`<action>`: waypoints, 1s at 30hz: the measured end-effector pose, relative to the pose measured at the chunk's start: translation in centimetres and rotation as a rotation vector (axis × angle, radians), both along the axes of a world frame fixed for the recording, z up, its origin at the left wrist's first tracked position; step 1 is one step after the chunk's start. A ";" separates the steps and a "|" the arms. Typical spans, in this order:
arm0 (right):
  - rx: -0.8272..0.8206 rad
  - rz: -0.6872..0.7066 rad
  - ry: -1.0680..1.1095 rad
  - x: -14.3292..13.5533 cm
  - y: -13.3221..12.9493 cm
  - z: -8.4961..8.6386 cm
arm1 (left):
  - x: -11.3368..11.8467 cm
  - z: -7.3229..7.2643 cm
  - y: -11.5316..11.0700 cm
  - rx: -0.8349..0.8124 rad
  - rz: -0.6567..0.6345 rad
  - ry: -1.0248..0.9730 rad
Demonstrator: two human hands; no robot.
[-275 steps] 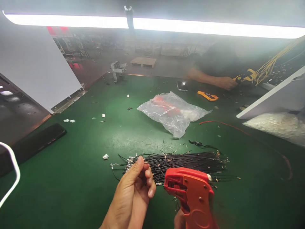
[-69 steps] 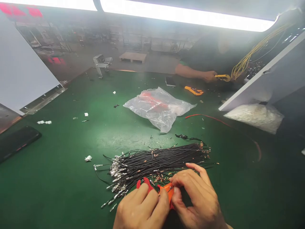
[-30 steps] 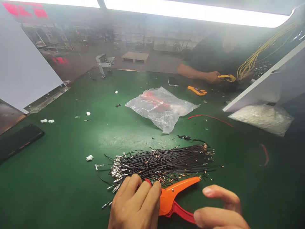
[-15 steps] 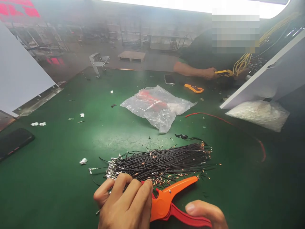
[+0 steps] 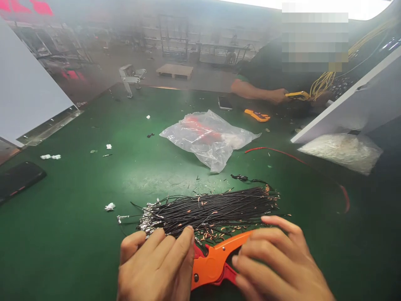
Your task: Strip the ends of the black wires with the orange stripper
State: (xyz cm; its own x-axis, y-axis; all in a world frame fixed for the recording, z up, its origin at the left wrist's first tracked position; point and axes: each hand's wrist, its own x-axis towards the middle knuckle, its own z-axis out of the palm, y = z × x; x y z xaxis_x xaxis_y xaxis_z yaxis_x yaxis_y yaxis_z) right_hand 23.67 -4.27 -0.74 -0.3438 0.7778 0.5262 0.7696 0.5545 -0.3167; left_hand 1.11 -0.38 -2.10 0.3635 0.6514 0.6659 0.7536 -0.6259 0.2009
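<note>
An orange and red wire stripper (image 5: 208, 265) lies between my hands at the near edge of the view. My left hand (image 5: 156, 265) is closed beside its jaws, the fingers pressed together; whatever they hold is hidden. Over the tool's handles is my right hand (image 5: 275, 259), its fingers curved and apart, not wrapped round them. Just beyond both hands lies a bundle of black wires (image 5: 209, 211), with silver terminals at its left end and bare copper at its right end. Small copper and black scraps (image 5: 216, 235) are scattered along the near side of the bundle.
A clear plastic bag (image 5: 209, 138) with red contents lies mid-table. A red wire (image 5: 288, 154) curves to its right. Across the table a person's hand (image 5: 278, 96) holds a yellow tool, near an orange tool (image 5: 257, 116) and a phone (image 5: 224, 103). A dark object (image 5: 21, 179) is at left.
My right hand has come up from the lower right to the tool's handles, with more of its fingers now in view. My left hand has shifted slightly left.
</note>
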 end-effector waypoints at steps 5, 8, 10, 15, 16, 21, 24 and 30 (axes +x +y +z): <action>-0.146 0.122 -0.234 2.0 1.6 0.3 | -0.2 -0.1 -0.2 0.015 -0.005 -0.041; -0.224 0.111 -0.300 2.9 0.9 0.1 | -0.2 0.1 -0.1 0.015 0.002 -0.060; -0.243 0.088 -0.355 3.1 0.4 -0.5 | -0.2 0.3 0.1 -0.006 0.012 -0.058; -0.184 0.035 -0.380 2.3 0.3 -1.7 | -0.3 0.6 0.5 -0.009 0.027 -0.042; -0.175 0.034 -0.385 2.0 0.4 -1.5 | -0.3 0.6 0.6 -0.005 0.027 -0.037; -0.092 0.078 -0.392 2.6 0.7 0.2 | -0.5 0.6 0.7 -0.029 0.103 -0.100; -0.201 0.021 -0.229 4.5 0.2 0.2 | -0.5 0.7 0.5 -0.047 0.196 -0.265; -0.852 0.076 0.414 6.7 -2.4 -2.1 | 0.0 1.2 -0.5 -0.016 0.270 -0.323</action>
